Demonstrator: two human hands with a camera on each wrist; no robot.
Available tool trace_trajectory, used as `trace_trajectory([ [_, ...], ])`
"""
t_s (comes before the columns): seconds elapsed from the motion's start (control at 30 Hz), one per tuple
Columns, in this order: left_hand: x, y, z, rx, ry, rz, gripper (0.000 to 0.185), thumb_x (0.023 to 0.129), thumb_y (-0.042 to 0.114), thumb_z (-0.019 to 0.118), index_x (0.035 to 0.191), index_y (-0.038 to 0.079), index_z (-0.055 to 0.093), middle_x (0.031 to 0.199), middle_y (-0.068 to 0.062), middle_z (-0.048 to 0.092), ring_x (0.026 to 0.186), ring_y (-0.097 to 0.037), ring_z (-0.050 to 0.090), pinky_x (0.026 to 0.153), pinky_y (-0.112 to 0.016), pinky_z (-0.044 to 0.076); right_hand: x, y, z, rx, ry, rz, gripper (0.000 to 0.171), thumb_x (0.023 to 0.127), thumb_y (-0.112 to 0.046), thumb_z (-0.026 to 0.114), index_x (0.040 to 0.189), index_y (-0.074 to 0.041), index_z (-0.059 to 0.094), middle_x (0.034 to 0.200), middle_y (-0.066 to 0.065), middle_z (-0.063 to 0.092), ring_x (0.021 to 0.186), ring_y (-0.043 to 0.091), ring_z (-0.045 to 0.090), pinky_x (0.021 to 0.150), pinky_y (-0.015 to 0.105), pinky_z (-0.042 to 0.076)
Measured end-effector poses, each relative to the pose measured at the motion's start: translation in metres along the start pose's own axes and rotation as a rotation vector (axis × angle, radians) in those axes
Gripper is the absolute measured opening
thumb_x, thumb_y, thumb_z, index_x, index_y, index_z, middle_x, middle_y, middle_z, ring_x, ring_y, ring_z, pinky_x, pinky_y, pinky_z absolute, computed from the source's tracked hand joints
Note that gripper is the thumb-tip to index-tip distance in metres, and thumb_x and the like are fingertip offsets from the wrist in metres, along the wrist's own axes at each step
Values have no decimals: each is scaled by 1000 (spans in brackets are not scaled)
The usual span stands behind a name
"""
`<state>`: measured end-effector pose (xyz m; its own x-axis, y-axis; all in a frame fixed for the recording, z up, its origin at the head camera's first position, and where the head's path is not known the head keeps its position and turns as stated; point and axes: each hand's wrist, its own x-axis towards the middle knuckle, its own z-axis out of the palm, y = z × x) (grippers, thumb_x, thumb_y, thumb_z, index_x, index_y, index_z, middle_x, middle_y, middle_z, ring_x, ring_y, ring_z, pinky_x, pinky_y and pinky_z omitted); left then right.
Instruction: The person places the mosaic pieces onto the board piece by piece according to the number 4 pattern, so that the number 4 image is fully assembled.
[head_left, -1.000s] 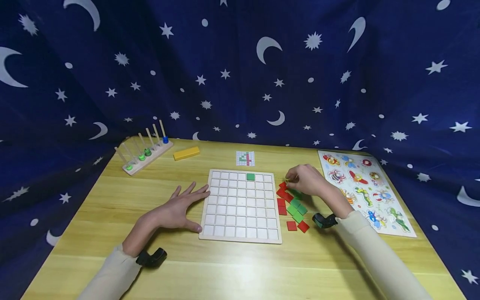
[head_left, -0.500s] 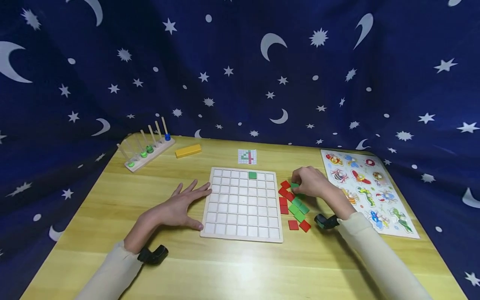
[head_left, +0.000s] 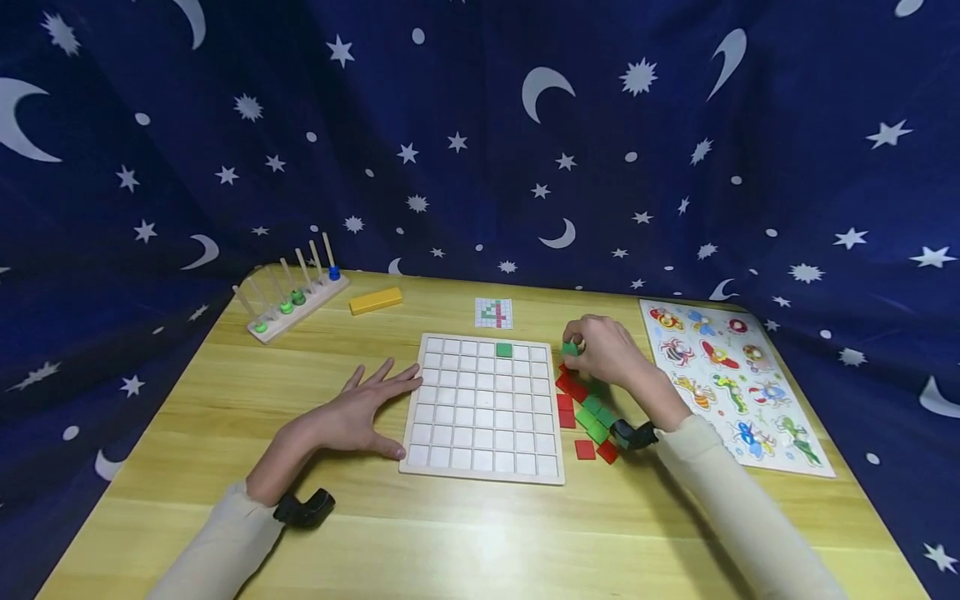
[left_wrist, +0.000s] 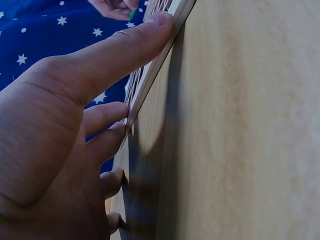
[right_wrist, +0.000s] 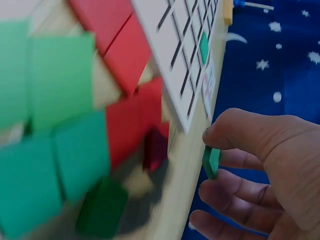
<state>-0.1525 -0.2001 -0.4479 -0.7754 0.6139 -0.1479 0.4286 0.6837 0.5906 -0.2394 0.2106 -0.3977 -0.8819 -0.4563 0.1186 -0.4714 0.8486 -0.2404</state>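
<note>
At centre of the head view: white grid board [head_left: 483, 408] flat on the wooden table [head_left: 450, 533], one green tile seated [head_left: 504, 350] in its top row. Left hand [head_left: 352, 414] at the board's left edge, fingers straight and spread, holding nothing. Left wrist view adds what the head view cannot resolve: thumb tip [left_wrist: 160, 22] pressed against the board's rim [left_wrist: 155, 65], other fingers flat on the table beside it.

Right of the board, upper middle of the frame: right hand [head_left: 603, 350] raised just above the loose pile of red and green tiles [head_left: 588, 412], fingers curled together. Green tile [head_left: 572, 348] visible at the fingertips, grip unclear from the head view. Right wrist view settles it: tile [right_wrist: 212, 161] pinched edge-on between thumb and forefinger, clear of the table, just off the board's corner.

Far right: insect picture puzzle [head_left: 731, 375]. Upper left: peg rack [head_left: 296, 300], yellow block [head_left: 375, 301]. Behind the board: small pattern card [head_left: 493, 313].
</note>
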Motion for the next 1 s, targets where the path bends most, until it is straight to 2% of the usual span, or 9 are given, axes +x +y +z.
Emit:
trace_trajectory([
  [0.37,0,-1,0,-4,2,-1,106,74,55,83,159,18,31,167,2,12,152,-33,-2,115,-63,-9,24,-49,16,62,4,-115,18,78,-13,80,94,-6,76,86,6,66,72,18,58,63,37,51],
  [0.53,-2,-1,0,2,6,-15,106,73,54,84,158,18,32,166,3,14,152,-32,-2,115,-63,-8,34,-67,27,105,-30,-144,19,79,-14,77,96,-5,76,88,6,67,75,16,59,64,34,51],
  [0.9,0,0,1,2,4,-16,105,73,53,85,158,18,33,166,3,14,152,-32,-2,115,-63,-8,48,-89,44,132,-131,-185,5,81,-8,76,84,-9,72,70,-1,59,62,11,44,54,25,36],
  [1.0,0,-2,1,-1,12,-10,106,72,53,85,158,18,33,166,3,15,152,-32,-2,115,-63,-8,50,-93,44,130,-141,-192,8,82,-6,78,79,-10,72,69,-2,61,61,11,46,54,27,37],
])
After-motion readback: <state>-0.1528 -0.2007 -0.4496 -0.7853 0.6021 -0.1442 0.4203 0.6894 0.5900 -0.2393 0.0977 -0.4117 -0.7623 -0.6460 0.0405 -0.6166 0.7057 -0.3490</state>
